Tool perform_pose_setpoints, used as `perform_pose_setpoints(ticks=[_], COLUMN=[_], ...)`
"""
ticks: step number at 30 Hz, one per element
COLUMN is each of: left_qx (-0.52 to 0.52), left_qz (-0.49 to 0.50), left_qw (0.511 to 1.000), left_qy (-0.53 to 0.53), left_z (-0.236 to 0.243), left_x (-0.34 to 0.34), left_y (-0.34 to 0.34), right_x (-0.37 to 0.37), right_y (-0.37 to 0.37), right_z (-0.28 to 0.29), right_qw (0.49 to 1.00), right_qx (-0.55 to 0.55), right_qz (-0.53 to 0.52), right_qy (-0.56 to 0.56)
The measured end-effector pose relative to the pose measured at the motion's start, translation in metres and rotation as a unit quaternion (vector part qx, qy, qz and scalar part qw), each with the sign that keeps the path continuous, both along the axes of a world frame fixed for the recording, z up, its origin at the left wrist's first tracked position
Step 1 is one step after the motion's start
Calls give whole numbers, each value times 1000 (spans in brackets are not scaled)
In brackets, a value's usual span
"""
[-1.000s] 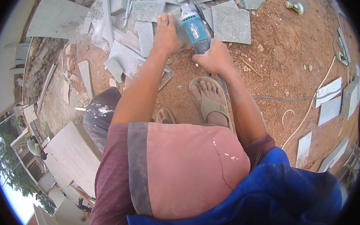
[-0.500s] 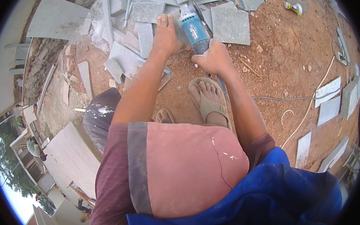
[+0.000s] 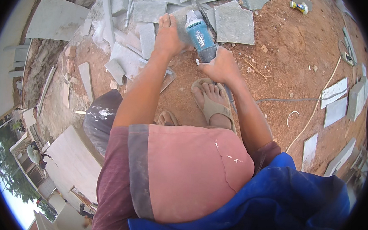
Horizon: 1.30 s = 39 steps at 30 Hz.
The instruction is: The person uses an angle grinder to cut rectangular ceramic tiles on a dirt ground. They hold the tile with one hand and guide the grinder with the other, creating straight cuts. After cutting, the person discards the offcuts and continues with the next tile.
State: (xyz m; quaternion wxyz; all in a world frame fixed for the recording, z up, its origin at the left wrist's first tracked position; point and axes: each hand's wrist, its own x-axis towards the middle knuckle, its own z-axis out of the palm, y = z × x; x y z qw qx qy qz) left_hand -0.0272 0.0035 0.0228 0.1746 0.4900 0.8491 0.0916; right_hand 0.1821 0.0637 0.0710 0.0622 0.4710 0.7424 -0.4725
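My right hand [image 3: 222,65] is wrapped around the dark rear body of a teal angle grinder [image 3: 200,36]. The grinder's silver head points away from me, and its dark disc [image 3: 205,17] stands edge-on at the right of the head. My left hand [image 3: 170,36] lies with fingers stretched out on a grey stone slab [image 3: 182,26], just left of the grinder; its thumb is hard to make out. The disc's contact with the slab cannot be made out clearly.
Grey stone offcuts [image 3: 150,11] lie heaped ahead, with a squarish slab [image 3: 235,26] right of the grinder. A grey cable [image 3: 284,100] crosses the reddish ground. My sandalled foot [image 3: 213,100] is just below the grinder. More slabs [image 3: 336,111] lie at right.
The grinder and my right hand have shifted slightly toward me and to the right. My left hand stays almost in place on the slab.
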Motion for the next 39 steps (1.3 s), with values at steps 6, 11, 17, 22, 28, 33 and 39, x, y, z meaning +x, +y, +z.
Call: perform_pose_setpoints(ticks=[6,11,17,22,28,33,39], left_qx=[-32,-44,-44,-43,-54,-48,-46], left_qz=[-4,-6,-7,-6,-7,-2,-7], left_qw=[999,999,999,999,998,999,998], left_qy=[16,22,28,25,30,21,35], left_z=[-3,0,0,-1,2,0,-4], left_x=[-5,-3,-4,-3,-2,-2,-5], left_y=[0,1,1,1,1,1,1], right_x=[6,20,17,28,25,27,39], right_y=[-6,-16,-13,-22,-21,-20,-30], right_z=[5,4,8,5,10,5,8], right_qw=[1000,1000,1000,1000,1000,1000,1000], right_qx=[3,7,-1,9,8,17,15], right_qz=[8,7,2,-4,-8,-4,0], right_qy=[-12,-10,-16,5,-8,-3,-21])
